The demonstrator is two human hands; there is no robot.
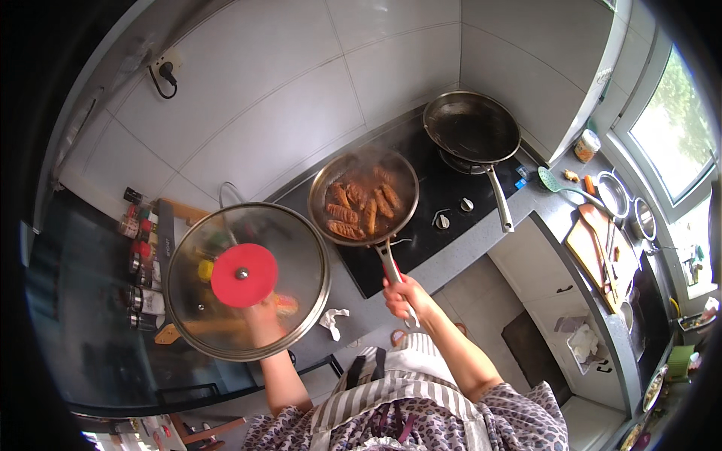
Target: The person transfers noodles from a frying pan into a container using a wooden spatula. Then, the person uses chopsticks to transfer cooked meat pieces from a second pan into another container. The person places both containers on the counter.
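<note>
My right hand [407,297] grips the metal and red handle [390,264] of a frying pan [415,194] on the left of the black gas hob [426,242]. Browned, scored chicken wings [369,197] lie in dark sauce in it, and steam rises. My left hand [264,318] is behind a large steamed-up glass lid [189,270] with a red disc [244,275] and a metal knob. The hand shows blurred through the glass, and its hold seems to be underneath. The lid is left of the pan, apart from it.
A second frying pan [471,127] sits at the back right of the hob, its handle pointing towards me. Spice jars [148,301] stand at the left. A crumpled tissue [335,322] lies on the counter. A green slotted spatula [548,179] and a wooden cutting board [581,245] lie at the right.
</note>
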